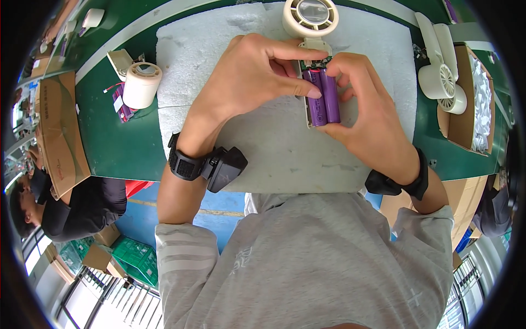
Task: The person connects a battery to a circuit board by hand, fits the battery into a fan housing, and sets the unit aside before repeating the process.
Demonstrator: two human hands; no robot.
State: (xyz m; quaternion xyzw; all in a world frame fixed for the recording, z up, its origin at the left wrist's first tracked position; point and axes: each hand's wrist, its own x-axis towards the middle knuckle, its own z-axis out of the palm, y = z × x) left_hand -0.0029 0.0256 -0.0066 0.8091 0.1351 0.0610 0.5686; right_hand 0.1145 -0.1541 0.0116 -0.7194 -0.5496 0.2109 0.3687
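A cream handheld fan [311,21] lies with its round head at the far edge of a white foam sheet [203,46]. Its handle is open toward me, showing a green circuit board and two purple battery cells [331,101] side by side. My left hand [255,74] reaches in from the left. Its thumb presses on the left cell and its forefinger lies across the top of the handle by the board. From the right, my right hand [364,101] grips the handle end and cells between curled fingers and thumb. Parts of the board are hidden by my fingers.
On the green table [109,145] at the left stands another cream fan head [142,85] with purple cells beside it. Finished-looking cream fans [438,79] lie at the right, next to a carton [466,98] of wrapped pieces. A person in black [82,211] sits at the left.
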